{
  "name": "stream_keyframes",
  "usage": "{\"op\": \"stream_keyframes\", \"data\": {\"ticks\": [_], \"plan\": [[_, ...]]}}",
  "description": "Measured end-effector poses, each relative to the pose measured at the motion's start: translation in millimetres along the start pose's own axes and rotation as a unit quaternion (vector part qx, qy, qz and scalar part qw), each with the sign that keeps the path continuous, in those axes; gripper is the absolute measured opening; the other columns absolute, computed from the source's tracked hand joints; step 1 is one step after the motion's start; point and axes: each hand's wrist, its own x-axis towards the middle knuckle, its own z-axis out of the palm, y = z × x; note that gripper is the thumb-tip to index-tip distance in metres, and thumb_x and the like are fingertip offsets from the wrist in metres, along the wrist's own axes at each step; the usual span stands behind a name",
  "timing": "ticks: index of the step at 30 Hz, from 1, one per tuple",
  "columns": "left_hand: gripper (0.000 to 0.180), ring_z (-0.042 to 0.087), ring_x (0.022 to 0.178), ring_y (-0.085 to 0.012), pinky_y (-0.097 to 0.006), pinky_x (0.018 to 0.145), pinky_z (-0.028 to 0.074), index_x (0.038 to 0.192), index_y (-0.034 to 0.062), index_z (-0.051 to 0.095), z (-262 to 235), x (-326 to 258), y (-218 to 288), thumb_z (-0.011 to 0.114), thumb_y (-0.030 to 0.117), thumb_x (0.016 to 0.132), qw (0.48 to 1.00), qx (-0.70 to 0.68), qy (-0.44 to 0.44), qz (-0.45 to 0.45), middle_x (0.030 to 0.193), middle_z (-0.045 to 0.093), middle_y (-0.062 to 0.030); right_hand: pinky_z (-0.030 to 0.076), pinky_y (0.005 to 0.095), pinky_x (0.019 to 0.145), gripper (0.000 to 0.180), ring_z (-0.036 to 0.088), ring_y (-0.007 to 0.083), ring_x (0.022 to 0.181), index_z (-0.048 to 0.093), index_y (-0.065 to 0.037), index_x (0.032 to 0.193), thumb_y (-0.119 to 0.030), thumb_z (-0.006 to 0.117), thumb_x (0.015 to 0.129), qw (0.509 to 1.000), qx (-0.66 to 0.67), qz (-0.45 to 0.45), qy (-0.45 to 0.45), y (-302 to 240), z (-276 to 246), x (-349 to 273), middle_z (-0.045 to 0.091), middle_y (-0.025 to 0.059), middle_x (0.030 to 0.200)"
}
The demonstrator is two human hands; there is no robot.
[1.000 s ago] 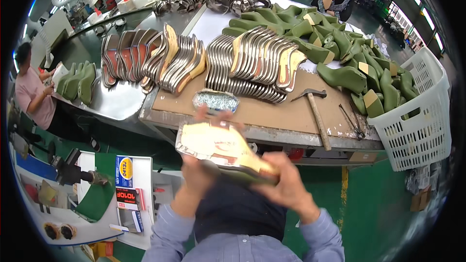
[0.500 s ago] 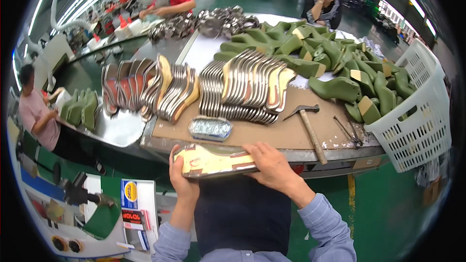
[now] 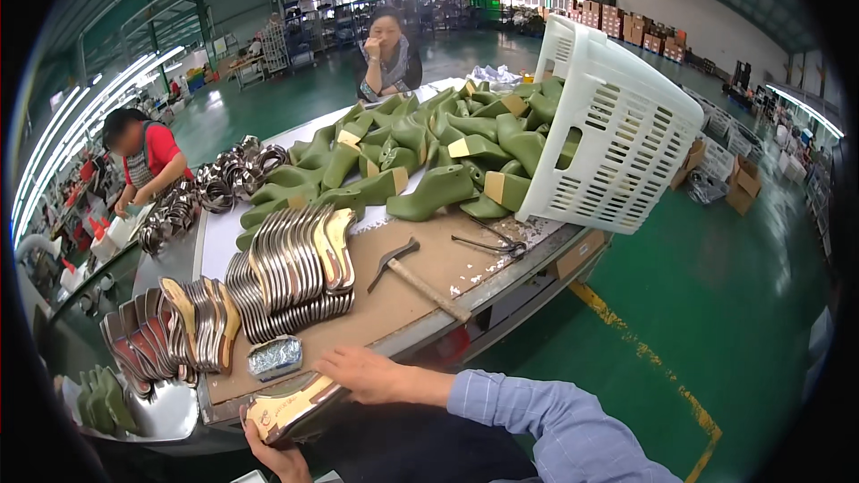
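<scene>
Between my two hands lies a curved shoe insole (image 3: 291,404), cream on top with brown patches and a dark side. My left hand (image 3: 276,458) grips its near left end, thumb along the edge. My right hand (image 3: 369,376) is closed over the other end, hiding that part. Just beyond, on the brown board, sits a small foil-wrapped block (image 3: 275,358). Behind it stand stacked silver-edged insoles (image 3: 295,259), with another row (image 3: 170,326) to their left. To the right, a hammer (image 3: 420,282) with a wooden handle lies on the board.
Green shoe lasts (image 3: 434,192) heap up across the table (image 3: 394,335). A white slotted basket (image 3: 608,134) tilts at their right, near pincers (image 3: 501,246). Shiny metallic loops pile (image 3: 237,174) at the left. One person (image 3: 391,67) leans beyond the table; another (image 3: 157,156) works at left.
My view has swung to the right, so the table shows turned and shifted left. My hands still hold the insole, now lower left in the picture and more tilted.
</scene>
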Motion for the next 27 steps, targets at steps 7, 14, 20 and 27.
{"op": "stream_keyframes", "data": {"ticks": [7, 14, 20, 27], "plan": [[0.046, 0.062, 0.119, -0.0262, -0.041, 0.102, 0.049, 0.135, 0.0035, 0.054, -9, -11, 0, 0.046, 0.035, 0.101, 0.999, 0.024, -0.019, -0.021, 0.129, 0.063, -0.0125, 0.048, 0.0440, 0.096, 0.074, 0.055, 0.0336, 0.112, 0.049, -0.002, 0.125, -0.011, 0.088, 0.062, 1.000, -0.009, 0.004, -0.017, 4, 22, -4, 0.057, 0.0132, 0.117], [0.059, 0.056, 0.123, -0.0266, -0.037, 0.104, 0.045, 0.146, -0.0016, 0.045, -17, 65, 54, 0.055, -0.001, 0.088, 0.851, 0.468, -0.146, 0.186, 0.134, 0.056, -0.0184, 0.048, 0.0440, 0.096, 0.071, 0.055, 0.0348, 0.112, 0.049, -0.002, 0.126, -0.010, 0.085, 0.065, 1.000, -0.009, 0.014, -0.004, 8, 31, -6, 0.056, 0.0142, 0.118], [0.033, 0.072, 0.091, -0.0332, -0.039, 0.084, 0.055, 0.103, 0.0052, 0.077, 57, 153, 24, 0.076, 0.030, 0.081, 0.579, 0.772, -0.236, 0.115, 0.094, 0.074, -0.0188, 0.049, 0.0443, 0.091, 0.067, 0.056, 0.0361, 0.108, 0.050, -0.001, 0.124, -0.010, 0.083, 0.066, 1.000, 0.004, 0.001, 0.017, 4, 28, -1, 0.056, 0.0147, 0.113], [0.025, 0.072, 0.081, -0.0314, -0.040, 0.078, 0.055, 0.090, 0.0087, 0.080, 74, 160, 3, 0.078, 0.031, 0.078, 0.542, 0.790, -0.262, 0.113, 0.088, 0.075, -0.0154, 0.049, 0.0445, 0.092, 0.070, 0.056, 0.0356, 0.110, 0.049, -0.002, 0.124, -0.008, 0.085, 0.064, 1.000, 0.000, 0.023, 0.014, 10, 29, -10, 0.056, 0.0155, 0.114]]}}
